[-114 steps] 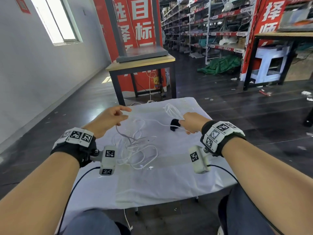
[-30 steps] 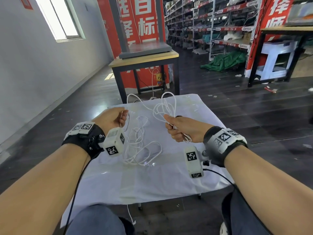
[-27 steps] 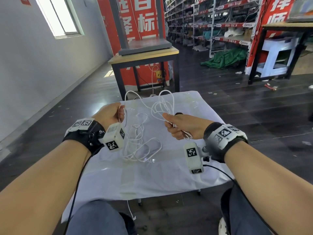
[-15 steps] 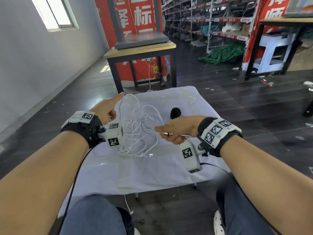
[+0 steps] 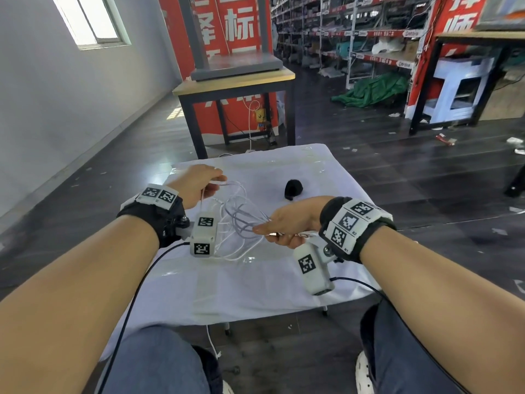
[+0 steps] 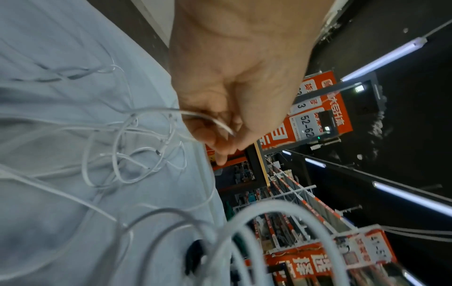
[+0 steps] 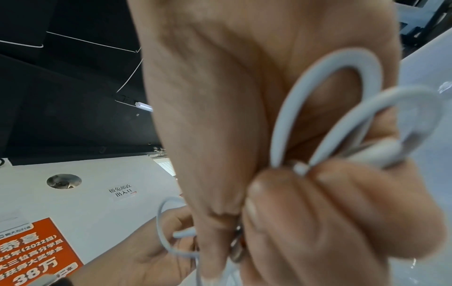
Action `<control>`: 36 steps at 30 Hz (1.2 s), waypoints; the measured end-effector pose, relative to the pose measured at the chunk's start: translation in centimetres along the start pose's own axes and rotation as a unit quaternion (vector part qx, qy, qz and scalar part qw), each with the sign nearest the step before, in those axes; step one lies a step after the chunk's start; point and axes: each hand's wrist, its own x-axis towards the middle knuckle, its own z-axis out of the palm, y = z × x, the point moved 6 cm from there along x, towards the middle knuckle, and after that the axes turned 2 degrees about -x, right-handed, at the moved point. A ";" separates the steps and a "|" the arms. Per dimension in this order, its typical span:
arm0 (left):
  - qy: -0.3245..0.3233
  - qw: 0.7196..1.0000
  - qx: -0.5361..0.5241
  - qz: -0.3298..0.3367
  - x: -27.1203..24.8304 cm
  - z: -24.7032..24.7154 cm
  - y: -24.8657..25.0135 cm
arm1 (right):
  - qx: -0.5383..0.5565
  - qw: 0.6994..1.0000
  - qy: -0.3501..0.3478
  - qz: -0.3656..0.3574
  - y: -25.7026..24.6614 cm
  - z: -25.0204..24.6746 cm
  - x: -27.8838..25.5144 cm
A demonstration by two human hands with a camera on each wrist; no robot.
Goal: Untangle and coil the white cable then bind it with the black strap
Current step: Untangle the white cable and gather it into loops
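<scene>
The white cable (image 5: 235, 220) hangs in loose loops between my two hands above the white-covered table (image 5: 255, 282). My right hand (image 5: 284, 226) grips a bunch of gathered loops; in the right wrist view its fingers (image 7: 318, 209) curl round the cable (image 7: 325, 108). My left hand (image 5: 199, 184), further back and to the left, pinches a strand; the left wrist view shows the cable (image 6: 208, 120) passing between its thumb and fingers (image 6: 220, 139). More tangled cable (image 6: 127, 154) lies on the cloth. The black strap (image 5: 293, 189) lies on the table behind my right hand.
A wooden table with black legs (image 5: 235, 89) stands just beyond the white table. Shelving racks (image 5: 355, 32) and a green heap (image 5: 372, 91) fill the back right. My knees (image 5: 153, 362) sit under the near edge.
Both hands have come down from their raised position a second ago. The left hand, briefly open with a pointing finger, now pinches a strand. The black strap is uncovered on the cloth.
</scene>
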 end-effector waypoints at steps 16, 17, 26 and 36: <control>-0.281 0.922 0.226 0.141 -7.0 4.9 2.2 | 0.044 0.995 0.079 0.036 1.0 -0.7 1.2; -0.291 0.902 0.279 0.152 -7.2 5.3 2.1 | 0.039 0.996 0.080 0.033 0.8 -0.7 1.3; -0.150 0.633 0.674 0.351 -7.0 6.7 2.3 | 0.096 0.982 0.157 -0.040 -0.2 -1.5 1.3; -0.130 0.560 0.676 0.462 -7.3 7.7 2.2 | 0.142 0.969 0.164 -0.115 -0.2 -1.9 1.4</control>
